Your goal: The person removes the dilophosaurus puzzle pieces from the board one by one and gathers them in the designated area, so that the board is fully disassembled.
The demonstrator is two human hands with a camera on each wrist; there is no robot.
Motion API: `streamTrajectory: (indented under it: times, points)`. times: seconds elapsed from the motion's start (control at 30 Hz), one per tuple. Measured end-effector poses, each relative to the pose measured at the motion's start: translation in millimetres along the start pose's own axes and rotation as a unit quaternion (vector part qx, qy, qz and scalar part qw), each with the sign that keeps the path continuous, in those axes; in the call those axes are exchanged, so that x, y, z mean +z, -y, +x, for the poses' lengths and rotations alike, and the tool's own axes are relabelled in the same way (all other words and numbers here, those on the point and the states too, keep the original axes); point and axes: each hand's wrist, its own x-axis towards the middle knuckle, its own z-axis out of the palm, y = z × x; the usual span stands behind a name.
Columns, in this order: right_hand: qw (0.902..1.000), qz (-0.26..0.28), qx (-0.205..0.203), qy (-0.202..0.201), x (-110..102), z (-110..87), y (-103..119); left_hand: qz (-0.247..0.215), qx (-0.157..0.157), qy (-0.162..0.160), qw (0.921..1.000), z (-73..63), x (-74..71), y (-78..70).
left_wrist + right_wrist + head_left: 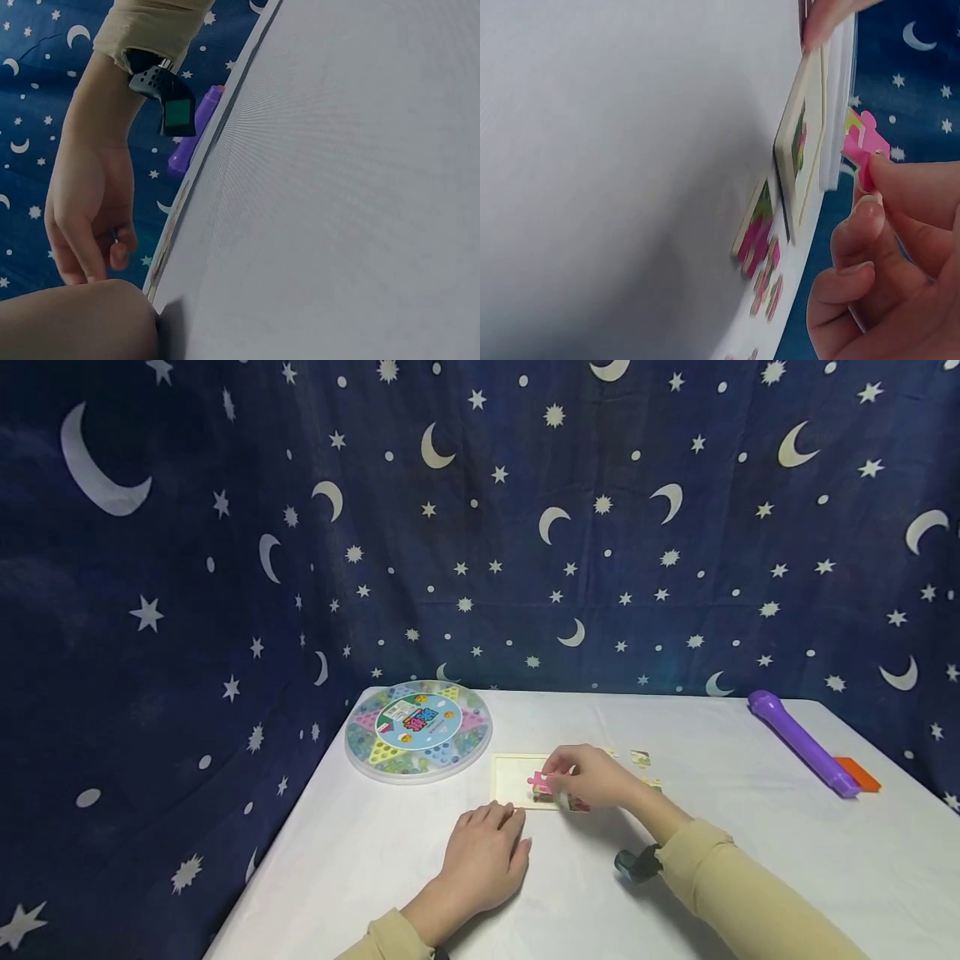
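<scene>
A pink jigsaw piece (537, 782) is pinched between thumb and fingers of my right hand (588, 775), raised over the puzzle tray (504, 777). The right wrist view shows the same pink jigsaw piece (871, 139) up close, with a bit of yellow on it. My left hand (486, 857) lies palm down on the table, its fingertips at the tray's near edge. One placed piece (801, 139) with green and pink print shows inside the tray. Loose pieces (756, 229) lie beside the tray, partly hidden by my right hand in the head view.
A round Chinese checkers box (420, 727) sits at the back left on the white table (360, 860). Toward the right edge lie a purple tube (802, 743) and an orange flat thing (858, 774). Another loose piece (640, 758) is behind my right wrist. A starry curtain (495, 527) hangs behind.
</scene>
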Motion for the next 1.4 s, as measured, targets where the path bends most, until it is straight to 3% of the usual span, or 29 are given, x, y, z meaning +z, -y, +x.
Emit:
streamTrajectory:
  times: [0.2,0.9,1.4]
  points:
    - [0.9998,0.014,-0.012,-0.006,-7.6,-7.2,-12.2,-0.003,-0.004,-0.005,1.0,-0.9,0.1,0.4]
    - [0.9981,0.056,0.022,0.013,-28.9,-35.7,-45.4,-0.006,-0.002,-0.007,1.0,-0.6,2.9,-0.7]
    - [0.9928,0.068,0.087,0.047,-36.0,-53.0,-56.6,-0.009,-0.007,0.004,0.9999,-0.8,3.5,0.2]
